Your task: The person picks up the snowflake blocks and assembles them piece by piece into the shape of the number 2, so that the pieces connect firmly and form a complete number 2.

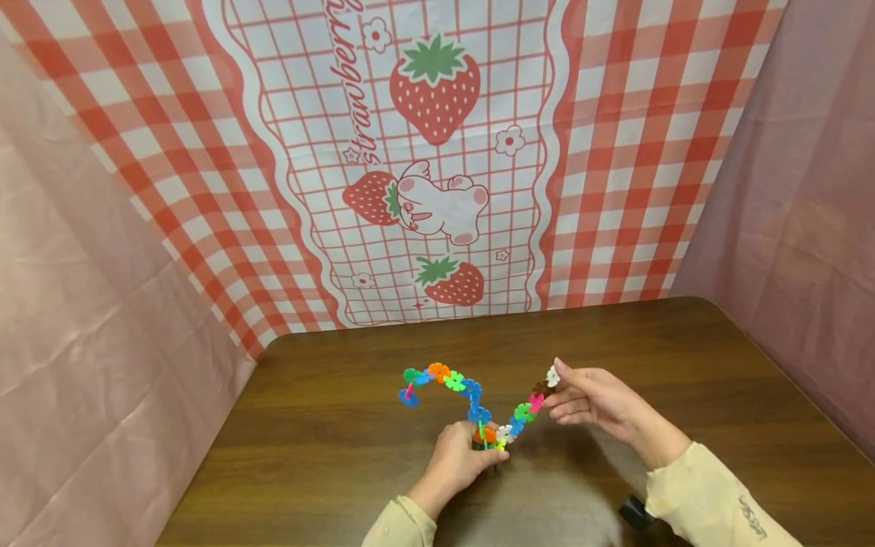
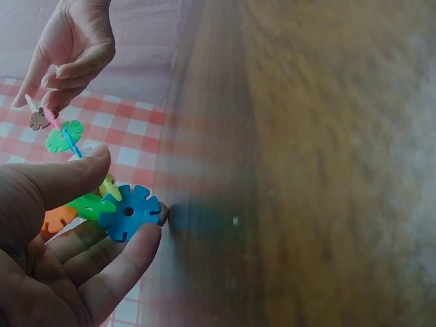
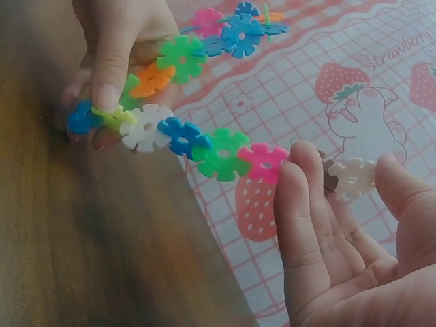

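Note:
A chain of notched, flower-shaped plastic building discs (image 1: 524, 412) in many colours rises above the table in two arms. Near the bottom, my left hand (image 1: 456, 456) grips the joint where both arms meet. Its thumb presses a yellow disc (image 3: 116, 117), and a blue disc (image 2: 129, 212) shows by its fingers in the left wrist view. The left arm of the chain curves over to a blue disc (image 1: 409, 398) at its tip. My right hand (image 1: 604, 399) pinches the other end, thumb at a white disc (image 3: 353, 178), fingers by the pink disc (image 3: 262, 162); a brown disc is partly hidden.
Beneath the hands lies a brown wooden table (image 1: 328, 441). A red-and-white checked cloth with strawberries (image 1: 437, 91) hangs behind its far edge. Pink curtains (image 1: 807, 228) stand at both sides. A small black object (image 1: 636, 513) is beside the right sleeve.

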`<state>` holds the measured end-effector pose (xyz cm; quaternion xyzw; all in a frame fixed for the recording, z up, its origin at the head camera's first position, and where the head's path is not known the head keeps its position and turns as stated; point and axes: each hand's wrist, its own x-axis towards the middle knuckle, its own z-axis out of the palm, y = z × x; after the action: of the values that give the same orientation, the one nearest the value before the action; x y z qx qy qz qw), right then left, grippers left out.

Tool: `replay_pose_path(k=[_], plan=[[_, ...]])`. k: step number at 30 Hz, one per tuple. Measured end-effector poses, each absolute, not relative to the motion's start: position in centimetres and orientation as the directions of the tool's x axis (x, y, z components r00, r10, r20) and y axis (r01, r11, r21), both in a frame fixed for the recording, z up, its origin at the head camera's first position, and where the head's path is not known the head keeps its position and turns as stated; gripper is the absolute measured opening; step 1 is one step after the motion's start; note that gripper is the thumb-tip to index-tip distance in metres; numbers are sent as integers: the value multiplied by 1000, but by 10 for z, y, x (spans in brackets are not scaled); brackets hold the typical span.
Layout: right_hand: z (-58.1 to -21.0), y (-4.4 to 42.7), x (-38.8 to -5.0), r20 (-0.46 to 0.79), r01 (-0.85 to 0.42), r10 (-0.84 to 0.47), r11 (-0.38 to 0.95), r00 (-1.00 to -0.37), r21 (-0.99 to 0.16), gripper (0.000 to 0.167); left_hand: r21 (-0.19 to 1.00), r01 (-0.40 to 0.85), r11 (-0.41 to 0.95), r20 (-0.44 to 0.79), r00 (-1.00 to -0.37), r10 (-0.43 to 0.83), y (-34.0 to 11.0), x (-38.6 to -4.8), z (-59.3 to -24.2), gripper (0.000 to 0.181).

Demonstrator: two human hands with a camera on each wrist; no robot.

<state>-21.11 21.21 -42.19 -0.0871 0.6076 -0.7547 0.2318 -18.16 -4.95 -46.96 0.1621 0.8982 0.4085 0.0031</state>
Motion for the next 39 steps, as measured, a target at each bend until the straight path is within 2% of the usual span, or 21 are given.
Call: replay_pose_path(k=[15, 20, 28, 30, 34, 39], plan=[[-428, 211, -206, -173, 254, -404, -157, -898, -954, 33, 734, 292, 613, 131, -947, 293, -49, -180, -470, 28], [-429, 211, -204, -173, 236, -392, -117, -903, -965, 36, 719, 304, 624, 128, -942, 311, -50, -180, -468, 30], [-433, 215, -201, -225, 241, -227, -44, -948, -970, 31, 692, 349, 632, 126, -920, 371, -52, -179, -465, 34], [-435, 217, -201, -213, 225, -212, -34, -954, -974, 30, 677, 347, 649, 115, -921, 372, -53, -179, -464, 31], [-440, 223, -200, -152, 155, -223, 6, -963, -988, 40, 646, 344, 682, 92, -921, 377, -54, -179, -464, 33], [-447, 230, -197, -71, 60, -260, 51, -963, -997, 44, 618, 373, 692, 122, -915, 384, -54, -181, -463, 38]])
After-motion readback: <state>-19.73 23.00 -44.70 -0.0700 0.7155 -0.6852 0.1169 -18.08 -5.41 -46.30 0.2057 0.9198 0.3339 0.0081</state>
